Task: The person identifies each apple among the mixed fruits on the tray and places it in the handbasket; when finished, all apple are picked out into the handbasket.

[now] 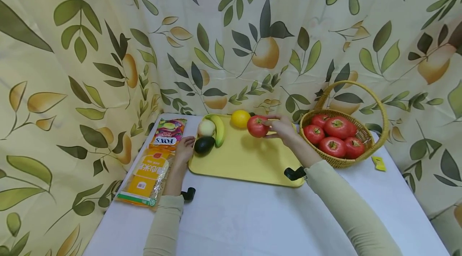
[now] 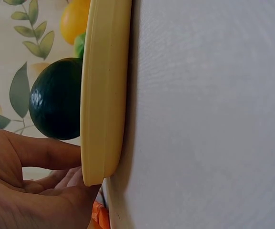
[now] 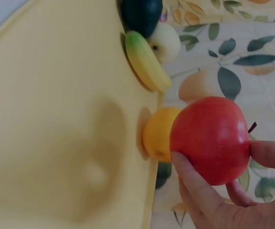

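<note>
My right hand [image 1: 280, 128] holds a red apple [image 1: 257, 126] above the yellow tray [image 1: 249, 159]. In the right wrist view the apple [image 3: 211, 140] sits between thumb and fingers, its stem pointing right, overlapping an orange [image 3: 158, 133]. At the tray's left edge, my left hand [image 1: 185, 151] grips the rim, thumb on the inner side, as the left wrist view shows. Next to that hand lies a dark avocado [image 1: 204, 145]. A banana [image 1: 217, 129] and a pale round fruit [image 1: 206, 127] rest beside it on the tray.
A wicker basket [image 1: 341, 161] full of red apples stands right of the tray, its tall handle arching up. A small yellow packet [image 1: 379, 163] lies beside it. Left are a FOX'S candy bag [image 1: 169, 132] and an orange-yellow food package [image 1: 146, 175]. Patterned cloth [image 1: 231, 27] hangs behind.
</note>
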Tool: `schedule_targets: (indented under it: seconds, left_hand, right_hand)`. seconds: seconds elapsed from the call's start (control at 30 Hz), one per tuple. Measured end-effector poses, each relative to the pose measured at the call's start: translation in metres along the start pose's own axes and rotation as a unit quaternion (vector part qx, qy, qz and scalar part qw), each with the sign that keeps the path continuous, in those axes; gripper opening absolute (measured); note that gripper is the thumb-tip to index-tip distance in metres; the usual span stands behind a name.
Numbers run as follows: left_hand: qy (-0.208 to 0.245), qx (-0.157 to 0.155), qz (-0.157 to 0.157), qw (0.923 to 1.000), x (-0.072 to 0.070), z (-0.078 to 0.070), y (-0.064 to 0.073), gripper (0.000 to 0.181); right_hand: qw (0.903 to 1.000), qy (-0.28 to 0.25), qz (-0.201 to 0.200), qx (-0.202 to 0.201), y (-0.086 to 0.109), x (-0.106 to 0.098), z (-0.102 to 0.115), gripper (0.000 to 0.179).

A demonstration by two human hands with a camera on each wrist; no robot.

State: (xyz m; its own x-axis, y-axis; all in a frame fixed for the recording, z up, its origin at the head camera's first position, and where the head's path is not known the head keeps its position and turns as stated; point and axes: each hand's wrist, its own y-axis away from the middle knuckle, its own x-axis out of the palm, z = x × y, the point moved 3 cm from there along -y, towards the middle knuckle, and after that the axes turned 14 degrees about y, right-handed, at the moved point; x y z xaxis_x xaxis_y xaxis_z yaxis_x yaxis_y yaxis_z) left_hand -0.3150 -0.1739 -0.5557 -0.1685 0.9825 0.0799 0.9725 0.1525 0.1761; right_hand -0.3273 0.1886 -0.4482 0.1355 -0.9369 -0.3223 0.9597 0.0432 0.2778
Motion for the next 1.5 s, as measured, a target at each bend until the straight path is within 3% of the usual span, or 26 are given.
schedule_targets:
  seconds: [0.6,1.5]
  left_hand:
    - [0.002,0.004,0.007,1.0,0.001,0.002,-0.001,0.049]
    - [0.01,0.001,0.005,0.9999,0.001,0.0,0.002,0.049]
  right_hand:
    - [0.9983,-0.013,-0.052,0.023,0.015,-0.068,-0.006,0.061]
    - [0.9921,0.022,-0.115,0.043,0.021,-0.114,-0.018,0.06]
